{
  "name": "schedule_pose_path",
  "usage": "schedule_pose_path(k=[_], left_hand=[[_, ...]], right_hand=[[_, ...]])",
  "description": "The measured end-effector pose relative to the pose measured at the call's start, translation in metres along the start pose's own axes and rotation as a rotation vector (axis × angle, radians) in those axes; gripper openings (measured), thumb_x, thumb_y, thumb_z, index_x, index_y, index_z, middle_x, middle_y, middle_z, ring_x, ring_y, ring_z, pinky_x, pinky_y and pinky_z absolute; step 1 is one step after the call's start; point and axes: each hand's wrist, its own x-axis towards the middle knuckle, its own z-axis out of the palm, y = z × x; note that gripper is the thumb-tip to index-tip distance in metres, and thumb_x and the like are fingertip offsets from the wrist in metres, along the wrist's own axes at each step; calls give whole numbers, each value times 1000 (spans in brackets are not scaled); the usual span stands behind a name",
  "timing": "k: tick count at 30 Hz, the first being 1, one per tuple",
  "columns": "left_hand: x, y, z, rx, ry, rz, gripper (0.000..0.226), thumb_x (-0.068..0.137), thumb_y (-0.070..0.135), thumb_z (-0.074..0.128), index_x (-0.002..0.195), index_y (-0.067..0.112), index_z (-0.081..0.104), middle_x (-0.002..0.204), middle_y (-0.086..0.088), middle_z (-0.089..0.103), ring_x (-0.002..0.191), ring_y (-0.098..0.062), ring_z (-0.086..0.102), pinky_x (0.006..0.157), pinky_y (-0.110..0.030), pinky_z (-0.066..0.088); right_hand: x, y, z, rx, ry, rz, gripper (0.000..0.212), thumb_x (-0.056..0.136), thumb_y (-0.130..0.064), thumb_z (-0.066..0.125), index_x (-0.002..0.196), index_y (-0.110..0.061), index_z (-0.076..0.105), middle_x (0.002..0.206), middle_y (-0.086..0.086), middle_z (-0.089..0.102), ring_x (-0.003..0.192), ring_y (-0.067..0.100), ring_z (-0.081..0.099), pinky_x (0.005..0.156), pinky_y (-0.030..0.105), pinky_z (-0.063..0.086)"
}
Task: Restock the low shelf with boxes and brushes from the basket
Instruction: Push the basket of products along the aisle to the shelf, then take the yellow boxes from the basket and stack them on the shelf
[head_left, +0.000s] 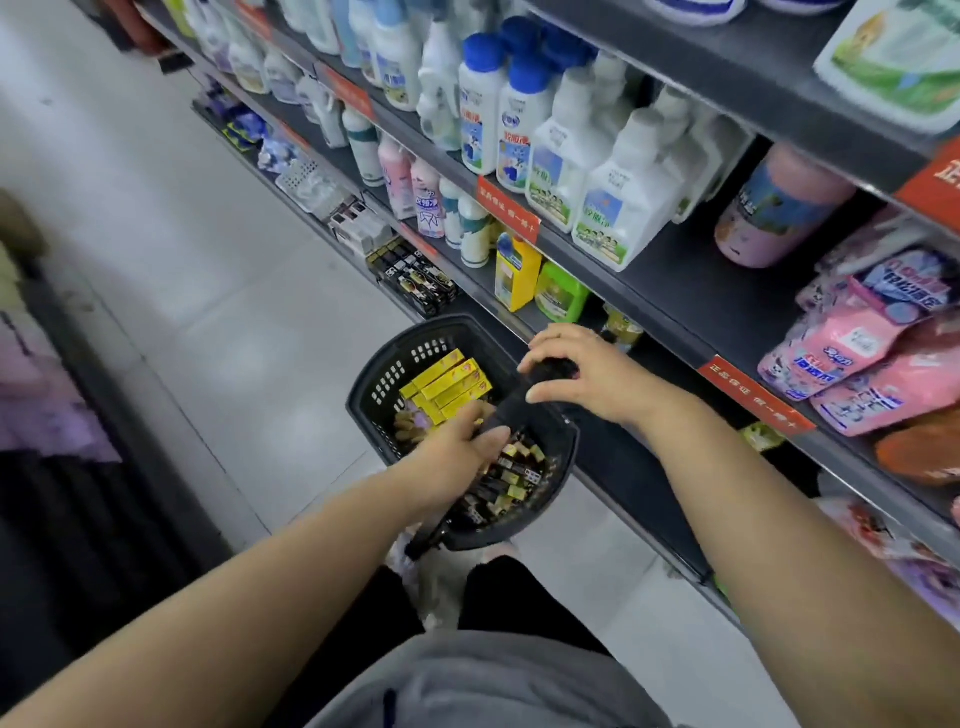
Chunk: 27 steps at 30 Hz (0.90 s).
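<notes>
- Nearest: a grey top and dark trousers, both bare forearms reaching down and forward over the floor (234, 312), which is pale tile.
- Left hand (457, 447): fingers curled round the lower end of a dark bar (511, 402) lying across the basket mouth.
- Right hand (592, 376): thumb and fingers pinch the upper end of the same bar. Whether it is the basket's handle or a pack of stock, cannot tell.
- Basket (363, 395): black plastic, standing on the floor just beside the shelving.
- It holds a stack of yellow boxes (447, 384) at the far side and a heap of small dark boxes (511, 475) at the near side. The brownish items under the left hand are too blurred to name, so brushes are not confirmed.
- Progress, by my reading: early. The basket is well loaded and no item is in transit to the shelf. Nearly all the restocking looks left to do.
- Low shelf (618, 457): dark, with a bare stretch right beside the basket, a likely slot. Further along it sit black-and-gold boxes (415, 278), then white packs and blister packs.
- Above: white bottles (597, 182) with blue or white caps, pink pouches (852, 353) to the right, and red price tags (506, 208) on the shelf edges.
- Far end: the aisle runs on, blurred. Dark fixtures with soft purple goods line the left side.
</notes>
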Motion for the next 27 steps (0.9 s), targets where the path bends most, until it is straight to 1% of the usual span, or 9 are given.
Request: schedule_pose_path(k=[3,6,8,10,15,20,22,24,27], left_hand=[[15,2,-30,-69,58,3,13,99,18,46,90,27,52,71,4,52,67,-9,50,68,-23,43],[26,0,-56,-11,101,-11,14,94,19,56,84,9,58,75,-3,52,77,-17,50,84,-38,42],[36,6,-75,78,57,-22,23,87,20,66,78,0,60,71,-5,48,73,-17,46,74,-32,42],[49,20,-96,290,-16,-44,26,81,25,73,65,7,63,59,2,44,60,-15,40,57,-22,33],[96,55,-137,707,-245,-107,39,77,25,76,58,6,47,54,-3,35,55,-18,32,55,-27,26],[165,43,-202,724,-441,-137,21,74,10,77,86,-6,69,74,-12,60,69,-17,57,80,-33,53],[198,24,-238,758,-446,-124,11,75,4,75,71,0,66,58,-1,59,54,-7,56,58,-14,51],[226,-3,-274,744,-386,-73,17,75,-1,74,68,9,63,49,6,58,50,-5,58,44,-8,39],[262,-45,-314,674,-306,-60,43,75,0,75,114,15,64,70,-5,64,70,-22,61,57,-20,42]], right_hand=[[30,-12,8,89,110,66,36,74,-30,77,107,-25,63,134,-2,43,129,11,37,98,16,21],[47,-14,19,148,210,141,46,73,-33,78,114,-28,59,144,-4,34,135,11,29,102,20,19],[54,-15,25,202,254,164,49,72,-33,79,116,-31,58,146,-5,31,136,12,28,102,21,19],[63,-16,30,245,289,186,55,72,-33,79,121,-32,56,148,-5,27,137,13,26,102,22,19],[95,-25,50,354,430,289,80,79,-30,74,144,-28,28,155,-5,17,141,12,19,108,26,20],[143,-32,94,465,606,495,70,90,-18,62,147,-26,22,154,-3,26,139,12,30,112,31,28],[165,-29,116,452,640,595,59,92,-16,59,143,-23,31,150,0,32,135,14,36,107,28,31],[185,-26,141,524,661,689,51,92,-13,57,139,-21,38,146,2,36,131,16,40,106,29,35],[214,-19,177,615,650,852,44,91,-14,59,133,-19,45,141,3,41,129,19,42,102,29,37]])
